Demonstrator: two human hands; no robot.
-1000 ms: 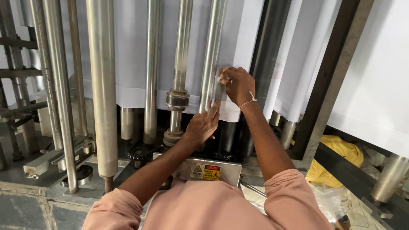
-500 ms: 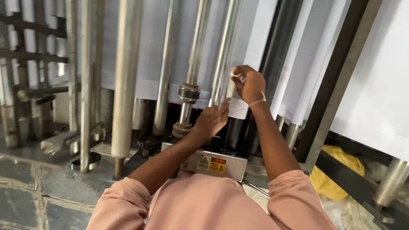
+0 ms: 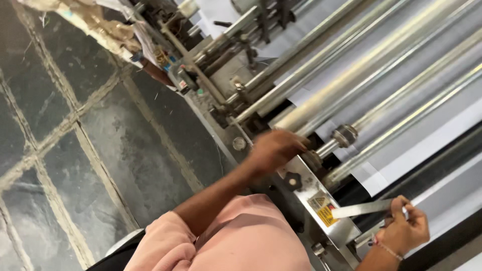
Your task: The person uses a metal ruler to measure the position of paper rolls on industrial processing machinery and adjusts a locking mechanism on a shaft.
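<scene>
My right hand (image 3: 401, 232), with a thin bracelet at the wrist, pinches one end of a narrow clear strip (image 3: 361, 209) at the lower right. The strip reaches left over a yellow warning label (image 3: 321, 210) on the machine's metal side plate (image 3: 301, 186). My left hand (image 3: 273, 149) is blurred. It lies against the end of the steel rollers (image 3: 346, 75), close to a collar on a shaft (image 3: 344, 135), with nothing seen in it. White sheet material (image 3: 401, 155) runs between the rollers. Pink sleeves cover both upper arms.
A dark stone-tiled floor (image 3: 75, 130) fills the left half. Rags and clutter (image 3: 100, 22) lie at the machine's far end, top left. A black star knob (image 3: 292, 180) sits on the side plate. Long parallel rollers cross the upper right.
The view has swung and tilted sharply, so the floor shows. My left hand has let go of the strip and moved to the roller end. My right hand still holds the strip.
</scene>
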